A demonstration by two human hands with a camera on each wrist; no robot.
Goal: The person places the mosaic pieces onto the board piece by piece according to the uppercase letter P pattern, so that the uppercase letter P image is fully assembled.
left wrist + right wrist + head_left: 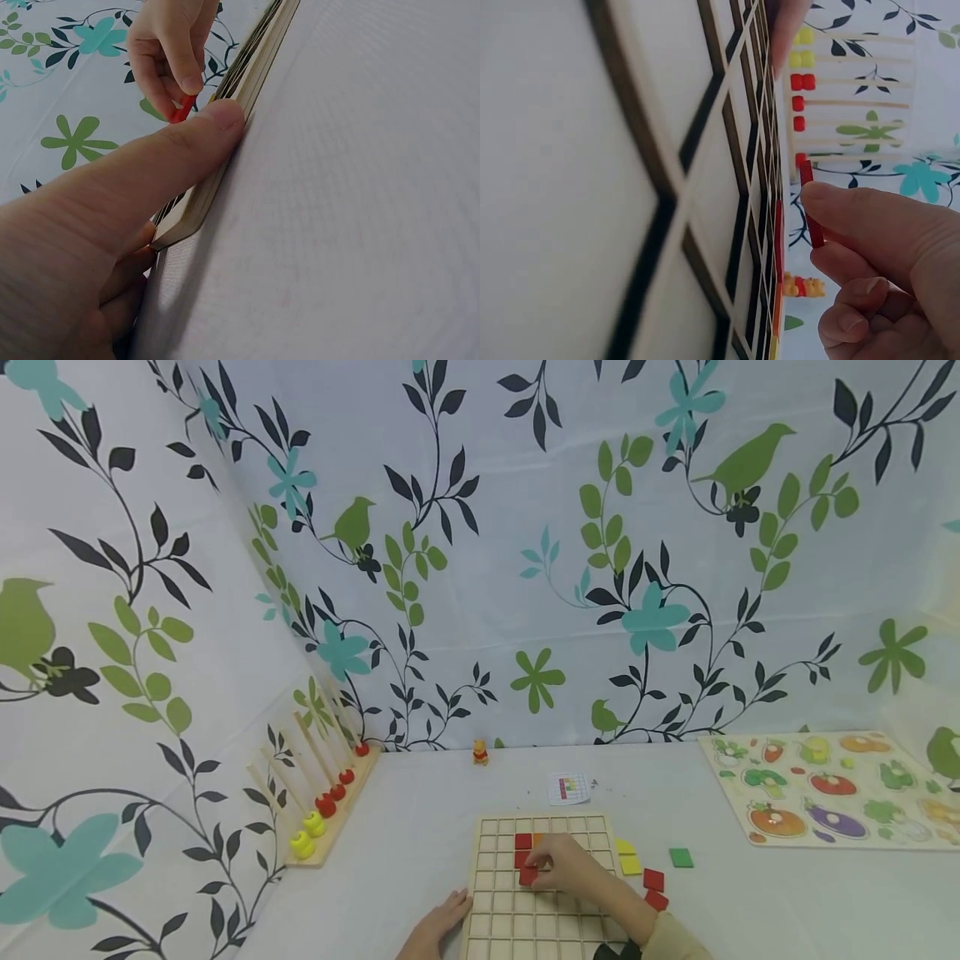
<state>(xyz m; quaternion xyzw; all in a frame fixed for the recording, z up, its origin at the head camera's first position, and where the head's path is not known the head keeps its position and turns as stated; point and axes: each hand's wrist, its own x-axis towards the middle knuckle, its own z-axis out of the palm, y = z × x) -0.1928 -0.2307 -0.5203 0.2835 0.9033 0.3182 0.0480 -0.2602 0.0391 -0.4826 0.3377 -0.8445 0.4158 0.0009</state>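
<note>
My right hand [567, 866] pinches a thin red square tile [812, 204] between thumb and fingers, just above the wooden grid board [491, 903]. In the head view, one red tile [522, 841] lies in a board cell beyond the hand, another just nearer, and an orange tile [537, 839] beside them is partly covered. At the board's left edge rests my left hand [444, 917]. Its thumb [184, 146] lies straight against the wooden rim in the left wrist view, and its other fingers are partly hidden behind it.
Right of the board lie yellow tiles [630, 864], a green tile [681, 857] and loose red tiles [654, 880]. Beyond it are a printed pattern card [568, 789] and a small bear figure [480, 752]. A bead stacker [330, 831] stands left; a vegetable puzzle [832, 785] lies right.
</note>
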